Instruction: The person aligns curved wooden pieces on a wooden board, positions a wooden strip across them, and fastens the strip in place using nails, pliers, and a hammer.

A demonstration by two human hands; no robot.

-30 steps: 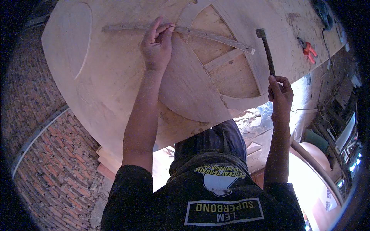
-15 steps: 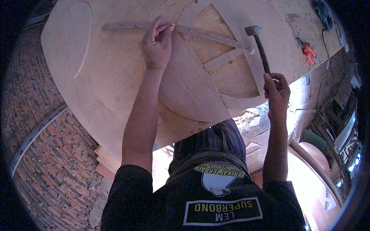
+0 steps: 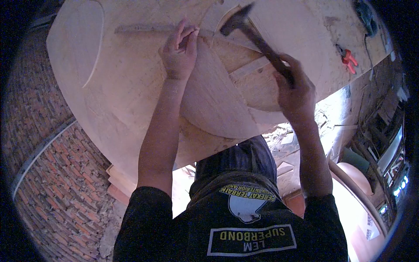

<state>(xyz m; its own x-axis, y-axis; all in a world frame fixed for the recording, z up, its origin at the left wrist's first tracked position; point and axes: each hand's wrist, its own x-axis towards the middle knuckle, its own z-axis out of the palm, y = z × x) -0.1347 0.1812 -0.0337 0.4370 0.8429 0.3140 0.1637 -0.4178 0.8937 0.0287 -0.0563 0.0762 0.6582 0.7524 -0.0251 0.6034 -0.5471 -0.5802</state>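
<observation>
My right hand (image 3: 297, 89) is wrapped round the handle of a hammer (image 3: 262, 43), whose blurred head is raised over the wooden frame. My left hand (image 3: 180, 50) is pinched at the thin wooden strip (image 3: 146, 29), which lies across the board and the frame; anything small between the fingertips is too small to make out. Below the strip, a curved wooden panel (image 3: 218, 94) and a crosspiece (image 3: 251, 67) belong to the framework on the large board (image 3: 126, 100).
Red-handled pliers (image 3: 349, 61) lie at the board's right side, with a dark green tool (image 3: 365, 19) and its cord beyond. A brick surface (image 3: 65, 174) is at the left. Wood scraps (image 3: 283, 131) lie below the board's edge.
My right hand has moved left and up with the hammer, bringing its head close to my left hand. My left hand has barely moved.
</observation>
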